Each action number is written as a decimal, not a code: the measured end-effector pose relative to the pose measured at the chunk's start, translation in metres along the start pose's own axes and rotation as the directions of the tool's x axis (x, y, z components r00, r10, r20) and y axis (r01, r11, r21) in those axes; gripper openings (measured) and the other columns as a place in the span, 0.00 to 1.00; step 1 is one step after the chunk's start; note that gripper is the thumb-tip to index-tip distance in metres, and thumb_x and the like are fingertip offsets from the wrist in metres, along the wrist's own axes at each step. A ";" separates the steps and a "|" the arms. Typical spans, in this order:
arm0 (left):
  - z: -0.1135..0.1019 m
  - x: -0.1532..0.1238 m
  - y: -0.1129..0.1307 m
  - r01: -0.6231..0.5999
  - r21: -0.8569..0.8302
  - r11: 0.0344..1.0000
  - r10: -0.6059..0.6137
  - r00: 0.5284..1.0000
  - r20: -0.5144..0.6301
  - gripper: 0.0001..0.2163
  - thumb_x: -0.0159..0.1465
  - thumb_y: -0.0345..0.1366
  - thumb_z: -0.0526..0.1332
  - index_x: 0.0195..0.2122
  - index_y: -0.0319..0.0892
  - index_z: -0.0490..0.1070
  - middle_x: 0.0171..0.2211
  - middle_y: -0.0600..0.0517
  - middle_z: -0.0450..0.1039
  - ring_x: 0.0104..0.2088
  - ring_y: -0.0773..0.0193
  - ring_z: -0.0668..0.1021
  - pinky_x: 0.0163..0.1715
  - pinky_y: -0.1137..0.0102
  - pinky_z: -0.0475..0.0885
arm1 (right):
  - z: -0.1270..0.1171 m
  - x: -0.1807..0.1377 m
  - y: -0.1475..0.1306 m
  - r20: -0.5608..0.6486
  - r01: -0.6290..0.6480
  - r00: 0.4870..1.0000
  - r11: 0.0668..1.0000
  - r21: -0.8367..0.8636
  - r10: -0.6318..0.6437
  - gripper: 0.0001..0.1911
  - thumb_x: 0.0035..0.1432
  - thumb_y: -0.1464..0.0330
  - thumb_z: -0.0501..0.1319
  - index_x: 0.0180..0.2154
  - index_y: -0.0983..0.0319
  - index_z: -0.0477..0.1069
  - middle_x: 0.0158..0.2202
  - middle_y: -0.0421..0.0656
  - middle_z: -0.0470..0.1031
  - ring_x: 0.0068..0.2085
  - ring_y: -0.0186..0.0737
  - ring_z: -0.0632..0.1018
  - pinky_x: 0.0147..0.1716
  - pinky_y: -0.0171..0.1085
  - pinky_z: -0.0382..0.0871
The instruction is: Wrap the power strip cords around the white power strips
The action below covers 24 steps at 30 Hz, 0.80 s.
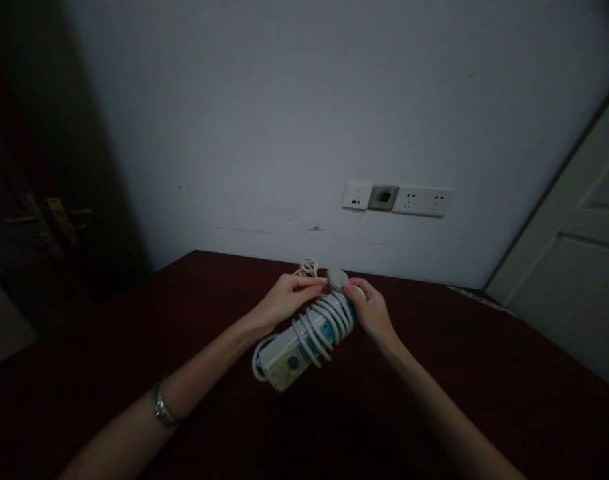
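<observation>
A white power strip [290,352] with blue sockets is held over a dark red table [484,387], its grey cord wound round it in several loops. My left hand [284,300] grips the strip's far end from the left, fingers closed on the cord. My right hand [371,312] holds the same end from the right, thumb and fingers pinching the round grey plug [336,277] at the top. A small bundle of pale cord [309,267] lies on the table just behind my hands.
A row of white wall sockets [399,199] with one grey plate sits on the white wall above the table. A dark door with a brass handle [59,220] stands at the left. A white door [574,280] is at the right. A metal watch is on my left wrist.
</observation>
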<state>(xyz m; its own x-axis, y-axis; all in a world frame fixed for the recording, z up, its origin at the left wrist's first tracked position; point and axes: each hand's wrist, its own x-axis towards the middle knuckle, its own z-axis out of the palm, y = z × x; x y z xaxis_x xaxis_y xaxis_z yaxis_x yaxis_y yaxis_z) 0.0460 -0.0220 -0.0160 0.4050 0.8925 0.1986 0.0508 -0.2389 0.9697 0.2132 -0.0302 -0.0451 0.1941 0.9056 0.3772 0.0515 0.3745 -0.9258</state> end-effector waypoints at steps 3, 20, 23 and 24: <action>-0.008 0.005 -0.008 -0.078 0.116 0.990 0.072 0.996 0.052 0.11 0.56 0.35 0.62 0.38 0.35 0.76 0.37 0.44 0.77 0.36 0.62 0.77 0.41 0.64 0.69 | 0.002 -0.003 -0.002 0.020 -0.028 0.999 1.000 0.005 0.028 0.22 0.41 0.51 0.63 0.28 0.63 0.66 0.24 0.40 0.68 0.26 0.35 0.68 0.25 0.33 0.61; -0.023 0.021 -0.021 -0.297 0.256 0.920 0.244 0.945 0.220 0.06 0.54 0.30 0.62 0.32 0.36 0.76 0.31 0.49 0.76 0.32 0.66 0.75 0.36 0.68 0.69 | 0.010 -0.008 0.006 0.095 -0.195 0.979 0.958 0.212 0.178 0.19 0.41 0.54 0.64 0.27 0.64 0.68 0.24 0.38 0.65 0.27 0.33 0.64 0.27 0.33 0.57; -0.020 0.019 -0.020 -0.388 0.246 0.888 0.340 0.915 0.216 0.05 0.55 0.31 0.62 0.32 0.37 0.76 0.34 0.48 0.76 0.36 0.65 0.75 0.39 0.67 0.69 | 0.009 -0.008 0.007 0.111 -0.186 0.980 0.958 0.218 0.165 0.17 0.43 0.55 0.63 0.25 0.63 0.68 0.23 0.38 0.65 0.27 0.34 0.64 0.28 0.33 0.57; -0.020 0.018 -0.020 -0.407 0.255 0.877 0.356 0.907 0.224 0.05 0.55 0.30 0.62 0.33 0.37 0.75 0.34 0.48 0.76 0.36 0.65 0.75 0.39 0.67 0.69 | 0.008 -0.008 0.008 0.120 -0.184 0.980 0.958 0.221 0.160 0.17 0.44 0.55 0.63 0.25 0.63 0.68 0.23 0.38 0.66 0.28 0.34 0.65 0.29 0.33 0.58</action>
<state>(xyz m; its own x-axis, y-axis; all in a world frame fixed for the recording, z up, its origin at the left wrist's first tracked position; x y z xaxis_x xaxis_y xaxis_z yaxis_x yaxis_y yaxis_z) 0.0340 0.0066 -0.0287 0.5900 0.6389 0.4937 0.1122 -0.6704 0.7335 0.2038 -0.0328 -0.0557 0.0806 0.9711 0.2246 -0.2032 0.2366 -0.9501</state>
